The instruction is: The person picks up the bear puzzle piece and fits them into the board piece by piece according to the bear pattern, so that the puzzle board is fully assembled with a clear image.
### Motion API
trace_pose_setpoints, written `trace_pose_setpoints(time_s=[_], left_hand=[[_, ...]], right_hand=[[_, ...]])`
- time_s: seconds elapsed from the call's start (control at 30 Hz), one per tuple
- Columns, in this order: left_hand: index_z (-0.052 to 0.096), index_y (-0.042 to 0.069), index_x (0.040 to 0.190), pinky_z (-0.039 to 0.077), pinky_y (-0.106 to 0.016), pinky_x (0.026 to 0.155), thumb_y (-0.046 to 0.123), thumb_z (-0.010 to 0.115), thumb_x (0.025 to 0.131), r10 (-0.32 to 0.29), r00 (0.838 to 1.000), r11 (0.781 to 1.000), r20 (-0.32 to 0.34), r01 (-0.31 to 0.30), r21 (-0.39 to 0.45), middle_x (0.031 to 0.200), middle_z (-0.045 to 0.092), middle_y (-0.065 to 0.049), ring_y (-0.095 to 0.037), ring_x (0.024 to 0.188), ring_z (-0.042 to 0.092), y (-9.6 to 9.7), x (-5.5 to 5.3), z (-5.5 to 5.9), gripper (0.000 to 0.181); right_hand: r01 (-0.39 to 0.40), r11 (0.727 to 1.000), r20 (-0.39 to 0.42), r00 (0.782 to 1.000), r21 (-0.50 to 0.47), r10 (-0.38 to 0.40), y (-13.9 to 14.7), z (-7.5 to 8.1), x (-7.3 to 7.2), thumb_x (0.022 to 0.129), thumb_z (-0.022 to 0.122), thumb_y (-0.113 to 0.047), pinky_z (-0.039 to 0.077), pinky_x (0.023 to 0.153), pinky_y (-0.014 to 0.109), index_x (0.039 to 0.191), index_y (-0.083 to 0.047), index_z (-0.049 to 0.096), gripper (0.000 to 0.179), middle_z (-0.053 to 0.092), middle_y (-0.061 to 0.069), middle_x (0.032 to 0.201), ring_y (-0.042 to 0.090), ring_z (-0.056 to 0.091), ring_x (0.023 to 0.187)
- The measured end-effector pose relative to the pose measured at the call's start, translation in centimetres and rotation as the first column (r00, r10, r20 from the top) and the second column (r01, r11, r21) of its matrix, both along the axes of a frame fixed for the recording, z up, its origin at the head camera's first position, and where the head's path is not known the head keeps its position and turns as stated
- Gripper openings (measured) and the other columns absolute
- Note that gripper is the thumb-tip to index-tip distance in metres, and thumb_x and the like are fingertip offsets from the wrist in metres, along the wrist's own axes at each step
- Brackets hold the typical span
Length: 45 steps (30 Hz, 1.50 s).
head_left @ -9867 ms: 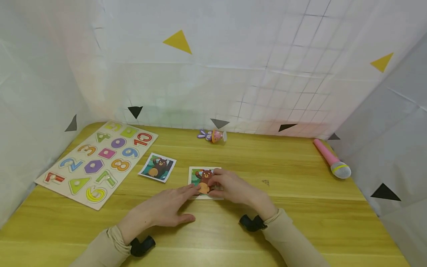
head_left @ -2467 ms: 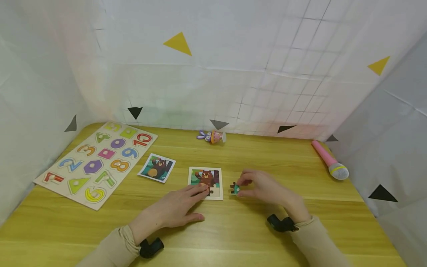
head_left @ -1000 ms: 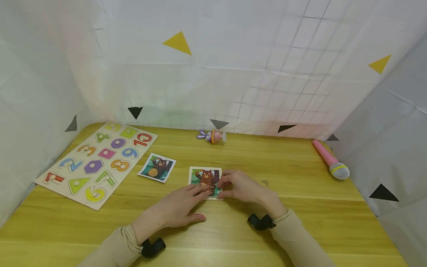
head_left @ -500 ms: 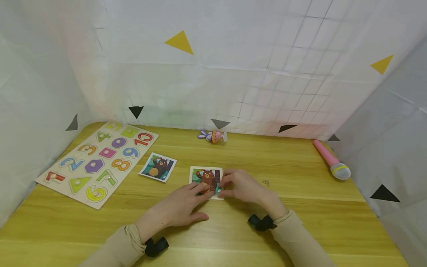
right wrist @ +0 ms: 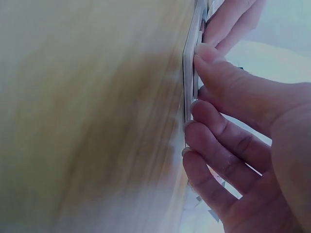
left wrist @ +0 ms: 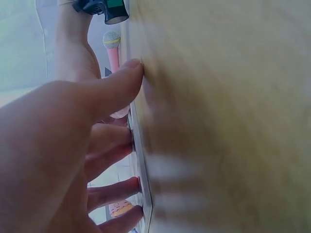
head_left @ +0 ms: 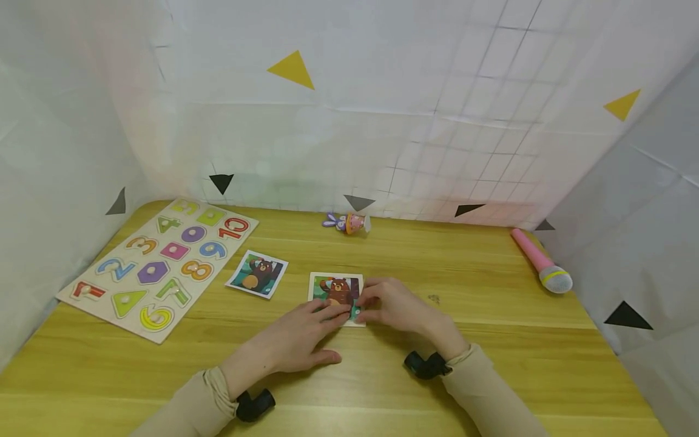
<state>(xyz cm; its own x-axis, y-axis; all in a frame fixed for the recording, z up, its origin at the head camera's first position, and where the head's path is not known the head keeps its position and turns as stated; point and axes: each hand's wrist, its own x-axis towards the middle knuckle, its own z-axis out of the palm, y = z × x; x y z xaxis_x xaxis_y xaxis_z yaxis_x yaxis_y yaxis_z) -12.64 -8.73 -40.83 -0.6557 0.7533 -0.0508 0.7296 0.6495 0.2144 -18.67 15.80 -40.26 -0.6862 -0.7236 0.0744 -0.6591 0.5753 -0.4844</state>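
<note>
A small square bear jigsaw puzzle (head_left: 340, 286) in a pale tray lies mid-table. My left hand (head_left: 295, 337) reaches in from the lower left, fingers extended and fingertips resting on the puzzle's lower part, which they partly cover. The left wrist view shows these fingertips along the thin tray edge (left wrist: 141, 167), with the thumb out to the side. My right hand (head_left: 395, 308) pinches a teal puzzle piece (head_left: 357, 312) at the lower right corner. In the right wrist view that piece (right wrist: 196, 80) sits slightly proud of the tray, between thumb and index finger.
Left of the puzzle lies a printed bear card (head_left: 256, 275). Beyond it is a wooden number and shape board (head_left: 180, 291). A purple-eared bunny toy (head_left: 347, 223) lies near the back curtain (head_left: 349, 152), and a pink microphone (head_left: 540, 261) at far right.
My right hand has brought the teal piece leftwards from beside the tray into the puzzle's lower right corner. My left fingertips have slid slightly right. In the last half second little has moved.
</note>
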Motion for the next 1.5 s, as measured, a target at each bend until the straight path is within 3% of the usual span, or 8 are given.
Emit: trace_pose_setpoints(time_s=[0.27, 0.57, 0.93, 1.1, 1.3, 1.5], left_hand=[[0.042, 0.019, 0.154, 0.032, -0.05, 0.118, 0.055, 0.054, 0.099, -0.015, 1.0, 1.0, 0.013, 0.014, 0.022, 0.161, 0.035, -0.001, -0.031, 0.146, 0.035, -0.24, -0.07, 0.16, 0.067], [0.042, 0.019, 0.154, 0.033, -0.051, 0.117, 0.054, 0.053, 0.099, -0.004, 0.999, 1.0, 0.036, 0.003, 0.018, 0.162, 0.034, 0.001, -0.03, 0.146, 0.035, -0.19, -0.04, 0.32, 0.066], [0.043, 0.021, 0.154, 0.035, -0.051, 0.116, 0.055, 0.053, 0.099, 0.0, 0.999, 1.0, 0.034, 0.0, 0.019, 0.161, 0.035, 0.004, -0.028, 0.144, 0.035, -0.25, -0.22, 0.2, 0.066], [0.041, 0.021, 0.155, 0.034, -0.053, 0.116, 0.055, 0.053, 0.098, 0.003, 0.998, 1.0, 0.062, -0.004, 0.03, 0.162, 0.033, 0.005, -0.029, 0.147, 0.031, -0.33, -0.14, 0.31, 0.067], [0.039, 0.021, 0.155, 0.033, -0.053, 0.116, 0.057, 0.053, 0.098, 0.008, 0.997, 1.0, 0.083, -0.01, 0.029, 0.163, 0.031, 0.006, -0.029, 0.148, 0.029, -0.36, -0.02, 0.37, 0.069], [0.039, 0.021, 0.155, 0.034, -0.052, 0.116, 0.056, 0.054, 0.098, 0.0, 0.997, 0.999, 0.074, -0.002, 0.035, 0.163, 0.032, 0.006, -0.027, 0.147, 0.031, -0.42, -0.1, 0.27, 0.069]], right_hand=[[-0.003, 1.0, 0.003, 1.0, -0.013, 0.003, -0.02, -0.35, -0.15, 0.086, 0.08, -0.026, 0.053, 0.073, 0.023, 0.096, -0.014, 0.077, 0.016, 0.065, -0.006, 0.093, 0.008, 0.062, 0.081], [0.011, 1.0, 0.079, 0.997, -0.028, -0.009, 0.36, -0.49, -0.27, 0.088, 0.078, -0.024, 0.052, 0.074, 0.023, 0.098, -0.014, 0.078, 0.014, 0.065, -0.006, 0.093, 0.006, 0.061, 0.081], [0.052, 0.998, 0.099, 0.994, -0.044, -0.048, -0.09, -0.35, 0.07, 0.087, 0.079, -0.019, 0.049, 0.068, 0.021, 0.091, -0.014, 0.078, 0.007, 0.064, -0.007, 0.088, 0.003, 0.056, 0.076], [0.106, 0.99, 0.167, 0.982, -0.089, -0.09, -0.16, -0.53, 0.11, 0.085, 0.08, -0.017, 0.049, 0.064, 0.021, 0.087, -0.013, 0.077, 0.006, 0.066, -0.006, 0.085, 0.003, 0.056, 0.073], [0.204, 0.971, 0.268, 0.949, -0.125, -0.165, -0.34, -0.62, 0.24, 0.083, 0.082, -0.014, 0.049, 0.06, 0.021, 0.083, -0.013, 0.076, 0.006, 0.07, -0.003, 0.08, 0.006, 0.059, 0.068], [0.218, 0.96, 0.254, 0.952, -0.175, -0.17, -0.34, -0.79, 0.32, 0.083, 0.081, -0.01, 0.052, 0.062, 0.02, 0.082, -0.007, 0.079, 0.004, 0.071, -0.001, 0.08, 0.006, 0.064, 0.07]])
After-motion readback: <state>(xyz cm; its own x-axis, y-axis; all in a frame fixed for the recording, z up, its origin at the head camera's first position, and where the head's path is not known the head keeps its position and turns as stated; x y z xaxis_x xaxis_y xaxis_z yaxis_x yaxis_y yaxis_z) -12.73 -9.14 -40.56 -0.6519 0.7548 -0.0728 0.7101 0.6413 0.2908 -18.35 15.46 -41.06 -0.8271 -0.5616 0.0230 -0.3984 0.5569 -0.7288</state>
